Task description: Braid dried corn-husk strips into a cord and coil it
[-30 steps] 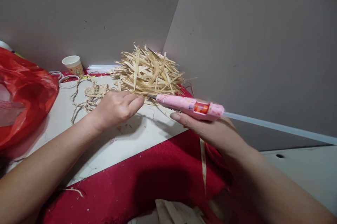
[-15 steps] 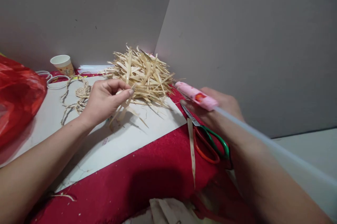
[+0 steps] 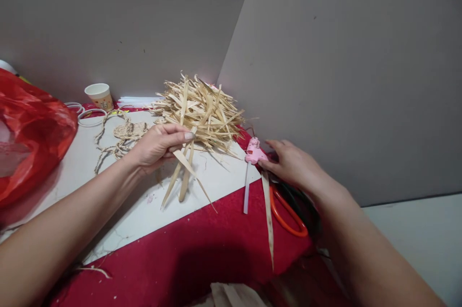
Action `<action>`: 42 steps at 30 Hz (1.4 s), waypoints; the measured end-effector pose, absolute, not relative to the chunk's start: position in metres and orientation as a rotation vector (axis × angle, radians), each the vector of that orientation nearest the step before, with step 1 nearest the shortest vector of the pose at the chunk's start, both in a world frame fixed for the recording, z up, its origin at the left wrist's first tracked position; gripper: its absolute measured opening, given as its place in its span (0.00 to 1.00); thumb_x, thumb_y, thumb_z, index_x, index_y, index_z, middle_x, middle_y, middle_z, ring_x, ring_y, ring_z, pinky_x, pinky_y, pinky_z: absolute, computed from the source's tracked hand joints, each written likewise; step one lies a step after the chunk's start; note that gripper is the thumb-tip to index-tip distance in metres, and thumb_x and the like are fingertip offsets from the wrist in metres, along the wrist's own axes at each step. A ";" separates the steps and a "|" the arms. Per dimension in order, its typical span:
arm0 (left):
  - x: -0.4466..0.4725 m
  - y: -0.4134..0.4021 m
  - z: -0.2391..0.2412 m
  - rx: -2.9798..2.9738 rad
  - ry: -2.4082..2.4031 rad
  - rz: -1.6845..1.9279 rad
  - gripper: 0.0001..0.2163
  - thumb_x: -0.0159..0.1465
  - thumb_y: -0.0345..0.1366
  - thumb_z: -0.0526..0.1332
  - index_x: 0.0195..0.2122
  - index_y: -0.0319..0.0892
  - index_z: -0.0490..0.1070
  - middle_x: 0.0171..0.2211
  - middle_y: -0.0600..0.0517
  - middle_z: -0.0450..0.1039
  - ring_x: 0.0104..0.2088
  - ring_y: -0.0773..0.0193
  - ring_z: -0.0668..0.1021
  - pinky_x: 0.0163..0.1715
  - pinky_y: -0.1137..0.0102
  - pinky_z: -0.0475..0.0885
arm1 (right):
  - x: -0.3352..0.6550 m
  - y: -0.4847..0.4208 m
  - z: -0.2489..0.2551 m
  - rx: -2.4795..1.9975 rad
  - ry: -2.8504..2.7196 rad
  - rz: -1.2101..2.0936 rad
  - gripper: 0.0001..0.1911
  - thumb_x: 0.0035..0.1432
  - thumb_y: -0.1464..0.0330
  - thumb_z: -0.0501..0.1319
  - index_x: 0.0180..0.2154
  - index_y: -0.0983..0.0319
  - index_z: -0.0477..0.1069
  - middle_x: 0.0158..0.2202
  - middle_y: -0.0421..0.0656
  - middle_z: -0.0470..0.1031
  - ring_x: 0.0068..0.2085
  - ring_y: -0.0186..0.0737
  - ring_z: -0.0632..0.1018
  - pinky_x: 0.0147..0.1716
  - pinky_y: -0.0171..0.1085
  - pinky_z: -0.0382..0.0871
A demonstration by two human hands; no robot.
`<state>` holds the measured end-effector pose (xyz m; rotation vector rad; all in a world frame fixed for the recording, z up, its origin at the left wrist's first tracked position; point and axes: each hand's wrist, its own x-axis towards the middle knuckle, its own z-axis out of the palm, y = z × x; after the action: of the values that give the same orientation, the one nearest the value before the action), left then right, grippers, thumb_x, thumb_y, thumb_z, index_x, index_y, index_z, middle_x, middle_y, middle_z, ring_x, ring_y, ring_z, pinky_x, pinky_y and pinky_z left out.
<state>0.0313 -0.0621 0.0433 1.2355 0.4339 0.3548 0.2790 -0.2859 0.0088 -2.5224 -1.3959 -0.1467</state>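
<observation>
My left hand (image 3: 164, 146) is closed in a pinch on several dried straw strips (image 3: 182, 172), whose ends hang over the white board. A pink glue gun (image 3: 255, 151) stands at the board's right corner, a clear glue stick (image 3: 247, 191) jutting from it toward me. Beside the gun is my right hand (image 3: 290, 162), fingers apart, its thumb close to the pink body; whether they touch I cannot tell. Under that hand lie scissors (image 3: 288, 213) with an orange handle loop, their blades hidden. One long straw strip (image 3: 268, 220) lies left of the scissors.
A heap of straw strips (image 3: 202, 109) sits at the back. Braided cord (image 3: 122, 136) lies on the white board (image 3: 144, 218). Farther left are white rings (image 3: 92, 118), a paper cup (image 3: 99, 96) and a red plastic bag (image 3: 39, 134). Grey panels (image 3: 325, 81) rise behind and right.
My right hand has lowered the glue gun to the board's corner and loosened its fingers from it. The straw in my left hand now hangs more plainly in view.
</observation>
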 end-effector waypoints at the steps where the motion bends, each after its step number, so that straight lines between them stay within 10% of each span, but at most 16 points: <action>1: 0.031 -0.062 0.043 1.231 0.428 0.351 0.12 0.46 0.38 0.75 0.24 0.40 0.74 0.13 0.62 0.53 0.14 0.78 0.52 0.14 0.78 0.43 | 0.269 -0.285 0.016 -2.428 -1.369 -0.187 0.22 0.54 0.58 0.65 0.48 0.62 0.77 0.42 0.54 0.80 0.40 0.53 0.80 0.34 0.45 0.72; 14: 0.027 -0.062 0.048 1.220 0.419 0.406 0.14 0.42 0.38 0.78 0.26 0.40 0.76 0.16 0.60 0.64 0.15 0.78 0.58 0.16 0.77 0.47 | 0.150 -0.198 0.054 -1.377 -0.914 0.953 0.19 0.43 0.57 0.75 0.30 0.63 0.74 0.23 0.37 0.73 0.20 0.29 0.72 0.16 0.28 0.61; 35: 0.028 -0.063 0.047 1.463 0.381 0.591 0.09 0.48 0.36 0.75 0.28 0.39 0.79 0.22 0.54 0.77 0.26 0.69 0.76 0.31 0.72 0.70 | 0.153 -0.191 0.049 -1.319 -0.750 1.079 0.17 0.43 0.60 0.73 0.27 0.63 0.70 0.22 0.37 0.74 0.17 0.24 0.66 0.13 0.26 0.56; 42: 0.033 -0.072 0.040 1.454 0.448 0.769 0.11 0.48 0.40 0.75 0.28 0.40 0.79 0.25 0.54 0.76 0.24 0.71 0.72 0.26 0.74 0.66 | 0.140 -0.186 0.037 -1.500 -1.052 0.443 0.07 0.53 0.65 0.66 0.27 0.61 0.72 0.22 0.38 0.73 0.23 0.32 0.72 0.23 0.33 0.66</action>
<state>0.0326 -0.0718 0.0398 1.4535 0.4479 0.7685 0.1402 -0.1859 0.0373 -1.5004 -1.0518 0.4428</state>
